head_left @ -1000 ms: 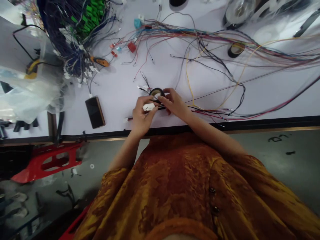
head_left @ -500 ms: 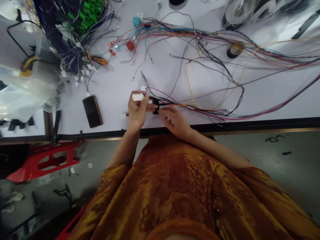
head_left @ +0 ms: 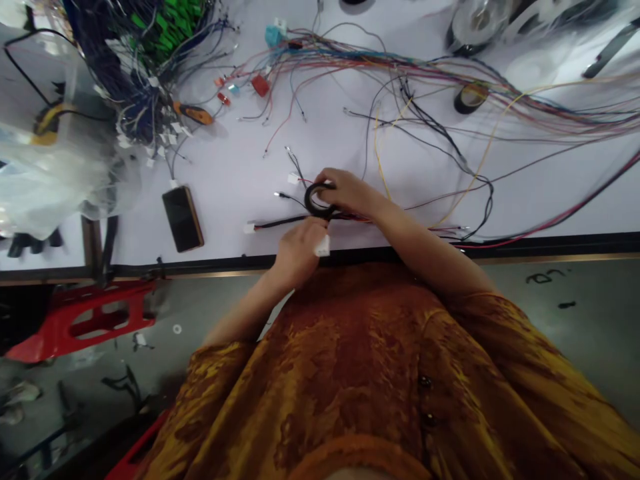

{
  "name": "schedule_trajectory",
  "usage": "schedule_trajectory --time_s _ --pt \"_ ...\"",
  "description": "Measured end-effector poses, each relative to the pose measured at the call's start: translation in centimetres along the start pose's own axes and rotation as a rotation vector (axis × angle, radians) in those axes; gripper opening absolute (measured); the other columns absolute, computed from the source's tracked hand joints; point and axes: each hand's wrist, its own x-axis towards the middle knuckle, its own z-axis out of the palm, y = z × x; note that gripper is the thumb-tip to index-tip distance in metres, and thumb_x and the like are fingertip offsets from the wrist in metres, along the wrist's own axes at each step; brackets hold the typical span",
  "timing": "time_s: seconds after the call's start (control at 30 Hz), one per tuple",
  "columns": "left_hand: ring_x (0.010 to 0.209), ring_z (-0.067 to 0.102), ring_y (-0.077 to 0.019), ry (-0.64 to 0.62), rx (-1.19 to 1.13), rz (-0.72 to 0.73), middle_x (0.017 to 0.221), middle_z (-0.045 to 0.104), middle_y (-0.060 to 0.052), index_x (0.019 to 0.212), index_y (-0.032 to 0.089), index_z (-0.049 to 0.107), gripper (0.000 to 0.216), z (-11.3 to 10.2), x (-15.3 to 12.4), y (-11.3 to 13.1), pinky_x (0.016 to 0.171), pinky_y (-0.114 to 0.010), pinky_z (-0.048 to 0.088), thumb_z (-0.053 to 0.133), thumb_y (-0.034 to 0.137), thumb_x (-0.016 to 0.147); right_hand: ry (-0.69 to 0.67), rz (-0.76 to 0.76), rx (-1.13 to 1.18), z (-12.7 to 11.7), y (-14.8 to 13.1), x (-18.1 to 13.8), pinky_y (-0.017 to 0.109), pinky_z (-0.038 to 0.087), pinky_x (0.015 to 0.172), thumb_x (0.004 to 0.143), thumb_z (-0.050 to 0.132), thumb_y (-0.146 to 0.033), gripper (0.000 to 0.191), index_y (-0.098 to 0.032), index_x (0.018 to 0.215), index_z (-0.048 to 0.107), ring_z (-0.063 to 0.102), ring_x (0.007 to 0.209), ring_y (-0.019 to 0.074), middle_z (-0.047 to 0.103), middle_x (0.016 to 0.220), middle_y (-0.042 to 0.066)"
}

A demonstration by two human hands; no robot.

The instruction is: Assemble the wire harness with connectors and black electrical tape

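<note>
Desk (head_left: 230,163) surface, white, extends ahead of both hands in the head view, with a dark edge strip on the wearer's side. Grey floor (head_left: 575,347) lies below that edge; a red frame (head_left: 107,323) stands to the left of and behind the left hand (head_left: 300,248).

The right hand (head_left: 345,191) is bent nearly closed and grips a black tape roll (head_left: 309,202) by its right rim. The tape roll is just ahead of the left hand's fingertips, above the wires. The left hand is closed, knuckles up, with a white connector (head_left: 323,247) held at its right side; the exact finger contact is hidden.

A black cable (head_left: 283,221) extends left from the fingers of the left hand and ends in a white plug (head_left: 249,228). A small white tag (head_left: 293,178) lies ahead of the left hand, left of the tape roll. Well to the left of the left hand lies a phone (head_left: 183,219), with an orange-handled tool (head_left: 194,113) farther ahead. Beyond the right hand runs a long wire bundle (head_left: 380,63); a second tape roll (head_left: 471,98) rests beside it, ahead and to the right.
</note>
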Motion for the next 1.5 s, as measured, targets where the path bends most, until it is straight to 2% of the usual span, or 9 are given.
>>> schedule_trajectory --time_s 0.17,0.4,0.57,0.67,0.8,0.9,1.07,1.27,1.5 --pt "0.069 0.071 -0.0129 0.279 -0.632 -0.560 0.086 0.070 -0.003 0.093 0.021 0.060 0.026 2.1 0.5 -4.6 0.062 -0.026 0.058 0.061 0.046 0.095 0.173 0.067 0.250 -1.1 3.2 -3.6 0.025 0.040 0.052 0.089 0.060 -0.029 0.022 -0.020 0.108 0.068 0.049 0.056 0.0124 0.056 0.066 -0.002" --pt "0.081 0.072 -0.0165 -0.045 -0.718 -0.394 0.093 0.073 -0.006 0.098 0.021 0.066 0.035 4.6 2.3 -6.2 0.067 -0.029 0.060 0.071 0.054 0.086 0.242 0.092 0.362 -1.3 4.3 -6.9 0.023 0.038 0.041 0.091 0.060 -0.037 0.031 -0.025 0.118 0.062 0.046 0.044 0.0091 0.061 0.073 -0.002" --pt "0.064 0.066 -0.0140 -0.095 -0.734 -0.345 0.079 0.068 -0.004 0.116 0.023 0.068 0.034 4.7 3.3 -6.2 0.055 -0.026 0.055 0.069 0.046 0.090 0.235 0.089 0.383 -1.0 4.8 -6.9 0.023 0.036 0.037 0.089 0.063 -0.040 0.041 -0.026 0.127 0.057 0.045 0.044 0.0079 0.062 0.082 -0.001" --pt "0.052 0.058 -0.0104 -0.081 -0.759 -0.408 0.067 0.066 -0.002 0.098 0.020 0.072 0.030 4.4 4.0 -5.7 0.048 -0.022 0.048 0.067 0.049 0.091 0.253 0.088 0.383 -1.1 4.6 -7.0 0.024 0.039 0.039 0.091 0.062 -0.043 0.045 -0.027 0.132 0.055 0.046 0.045 0.0090 0.059 0.079 -0.001" --pt "0.038 0.051 -0.0092 0.013 -0.687 -0.566 0.051 0.062 -0.001 0.082 0.017 0.072 0.034 3.2 5.3 -4.5 0.036 -0.021 0.037 0.069 0.051 0.089 0.363 -0.043 0.258 -0.3 3.0 -7.9 0.034 0.057 0.062 0.093 0.060 -0.046 0.047 -0.027 0.136 0.055 0.068 0.079 0.0210 0.067 0.099 0.007" --pt "0.031 0.044 -0.0088 0.060 -0.630 -0.594 0.041 0.054 0.002 0.073 0.018 0.071 0.034 2.2 6.6 -3.8 0.031 -0.021 0.031 0.070 0.048 0.089 0.387 -0.209 0.085 2.1 1.9 -8.9 0.044 0.057 0.092 0.093 0.058 -0.038 0.048 -0.024 0.139 0.054 0.064 0.115 0.0283 0.065 0.130 0.013" --pt "0.036 0.051 -0.0095 0.072 -0.643 -0.544 0.047 0.058 0.002 0.073 0.018 0.070 0.031 1.6 7.5 -2.9 0.036 -0.020 0.042 0.069 0.044 0.090 0.155 -0.212 0.034 4.9 2.3 -9.0 0.039 0.057 0.084 0.092 0.053 -0.026 0.053 -0.023 0.146 0.051 0.065 0.084 0.0197 0.068 0.124 0.012" --pt "0.090 0.073 -0.0193 0.017 -0.277 -0.222 0.098 0.076 -0.007 0.100 0.020 0.070 0.011 1.8 4.6 -0.3 0.081 -0.033 0.061 0.062 0.027 0.096 0.343 -0.085 0.128 0.4 1.9 -6.5 0.029 0.049 0.068 0.098 0.051 -0.037 0.023 -0.019 0.094 0.065 0.058 0.066 0.0147 0.064 0.074 0.002" --pt "0.105 0.071 -0.0254 -0.127 0.124 0.060 0.115 0.075 -0.012 0.107 0.020 0.070 0.022 3.0 1.7 0.9 0.091 -0.038 0.058 0.052 0.015 0.096 0.048 -0.032 0.016 -1.5 1.1 -1.1 0.027 0.042 0.060 0.080 0.076 -0.035 0.023 -0.020 0.080 0.059 0.055 0.067 0.0158 0.060 0.067 0.001"
